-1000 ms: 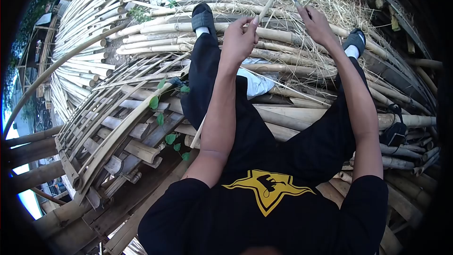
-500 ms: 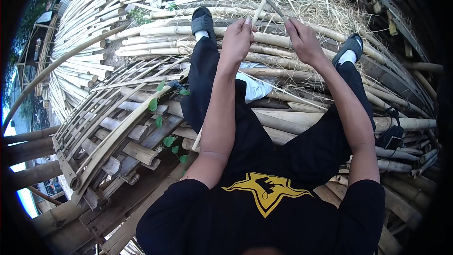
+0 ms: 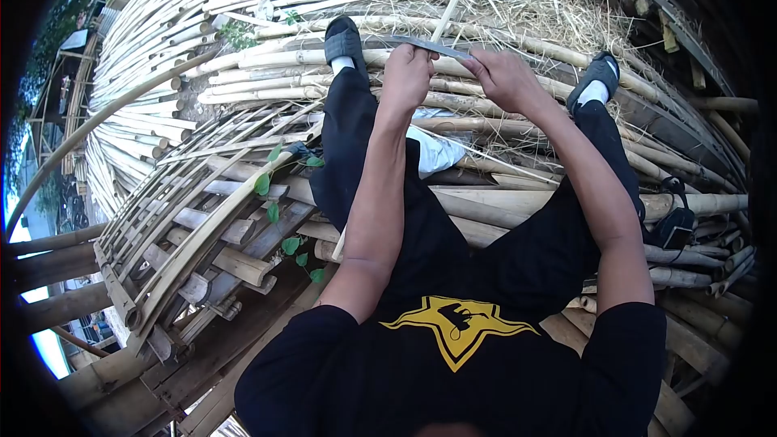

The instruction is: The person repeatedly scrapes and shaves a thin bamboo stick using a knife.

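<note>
My left hand (image 3: 407,77) is closed on a pale bamboo strip (image 3: 447,16), which sticks up and away from the fist. My right hand (image 3: 503,78) grips the handle end of a knife (image 3: 429,44). The blade points left and lies across the strip, close to the top of my left hand. Both hands are above the bamboo poles, between my two feet. The knife's handle is mostly hidden in my right fist.
Long bamboo poles (image 3: 283,57) lie beneath and beyond my feet. Straw-like shavings (image 3: 558,12) cover the upper right. A woven bamboo frame (image 3: 194,218) and a green-leaved vine (image 3: 273,211) are at left. A white cloth (image 3: 437,152) and a black pouch (image 3: 673,226) lie nearby.
My right hand has moved left, towards my left hand. The knife has turned from pointing steeply up and away to lying nearly level across the strip. My left hand has lowered slightly.
</note>
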### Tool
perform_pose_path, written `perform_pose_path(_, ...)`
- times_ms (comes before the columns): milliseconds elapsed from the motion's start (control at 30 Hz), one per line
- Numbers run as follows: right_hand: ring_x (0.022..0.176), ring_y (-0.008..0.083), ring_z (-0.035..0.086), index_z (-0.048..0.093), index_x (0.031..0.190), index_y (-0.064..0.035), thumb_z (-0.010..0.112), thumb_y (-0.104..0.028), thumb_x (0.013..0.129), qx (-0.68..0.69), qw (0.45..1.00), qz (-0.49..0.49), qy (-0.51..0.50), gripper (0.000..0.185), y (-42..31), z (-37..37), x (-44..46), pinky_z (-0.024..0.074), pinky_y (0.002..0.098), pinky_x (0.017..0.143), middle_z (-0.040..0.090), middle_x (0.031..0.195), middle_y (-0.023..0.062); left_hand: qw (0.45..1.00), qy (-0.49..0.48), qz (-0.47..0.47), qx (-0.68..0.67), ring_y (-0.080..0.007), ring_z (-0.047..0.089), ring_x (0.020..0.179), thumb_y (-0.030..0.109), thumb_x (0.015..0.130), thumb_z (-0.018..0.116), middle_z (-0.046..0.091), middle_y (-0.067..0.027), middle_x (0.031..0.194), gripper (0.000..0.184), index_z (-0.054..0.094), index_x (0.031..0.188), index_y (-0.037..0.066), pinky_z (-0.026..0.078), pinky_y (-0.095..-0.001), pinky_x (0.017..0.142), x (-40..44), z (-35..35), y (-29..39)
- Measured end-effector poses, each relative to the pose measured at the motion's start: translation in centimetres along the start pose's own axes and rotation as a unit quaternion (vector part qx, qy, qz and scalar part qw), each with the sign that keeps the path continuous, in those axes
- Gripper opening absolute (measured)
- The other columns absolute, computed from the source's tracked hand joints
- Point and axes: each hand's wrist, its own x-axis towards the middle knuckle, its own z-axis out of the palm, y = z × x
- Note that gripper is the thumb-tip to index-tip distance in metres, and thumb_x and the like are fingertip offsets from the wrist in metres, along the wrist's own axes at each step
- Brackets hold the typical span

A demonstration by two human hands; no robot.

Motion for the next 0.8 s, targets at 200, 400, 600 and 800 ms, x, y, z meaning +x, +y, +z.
perform_pose_path(200, 0.066, 0.0354, 0.058, 0.057, 0.083, -0.001, 0.032, -0.046, 0.098, -0.049, 0.956, 0.252, 0.14, 0.054, 12.4, -5.3, 1.6, 0.0429, 0.0466, 0.065, 0.058, 0.066, 0.0182, 1.0, -0.015, 0.012, -0.002, -0.0048, 0.036, 0.047, 0.024, 0.101, 0.04, 0.042, 0.0031, 0.054, 0.034, 0.055, 0.08, 0.002, 0.03, -0.0238, 0.045, -1.5, -1.1, 1.1)
perform_pose_path(400, 0.059, 0.0263, 0.045, 0.051, 0.079, 0.0031, 0.036, -0.047, 0.099, 0.091, 0.982, 0.144, 0.085, 0.055, 3.9, -3.8, 1.5, 0.037, 0.0407, 0.06, 0.049, 0.061, 0.0151, 0.999, 0.005, 0.026, 0.036, -0.0057, 0.038, 0.048, 0.023, 0.1, 0.04, 0.044, 0.0012, 0.054, 0.034, 0.056, 0.08, 0.001, 0.031, -0.0265, 0.046, -0.9, -0.9, 0.3)
perform_pose_path(600, 0.07, 0.041, 0.055, 0.056, 0.081, 0.0017, 0.037, -0.041, 0.099, 0.096, 0.99, 0.087, -0.058, 0.05, -1.6, -0.4, 0.1, 0.0423, 0.0468, 0.066, 0.058, 0.072, 0.0228, 0.991, 0.049, 0.057, 0.109, -0.0153, 0.046, 0.05, 0.022, 0.099, 0.041, 0.049, -0.0071, 0.055, 0.034, 0.059, 0.081, -0.001, 0.037, -0.0336, 0.051, -0.5, 0.4, 0.4)
perform_pose_path(800, 0.065, 0.0414, 0.053, 0.056, 0.082, -0.0007, 0.039, -0.037, 0.098, 0.056, 0.998, 0.03, -0.002, 0.043, 0.0, 0.8, -0.1, 0.0413, 0.0474, 0.061, 0.055, 0.066, 0.0213, 0.98, 0.076, 0.088, 0.159, -0.0336, 0.056, 0.063, 0.017, 0.096, 0.042, 0.06, -0.017, 0.068, 0.03, 0.06, 0.08, -0.002, 0.041, -0.0435, 0.062, -0.6, 1.1, -0.3)
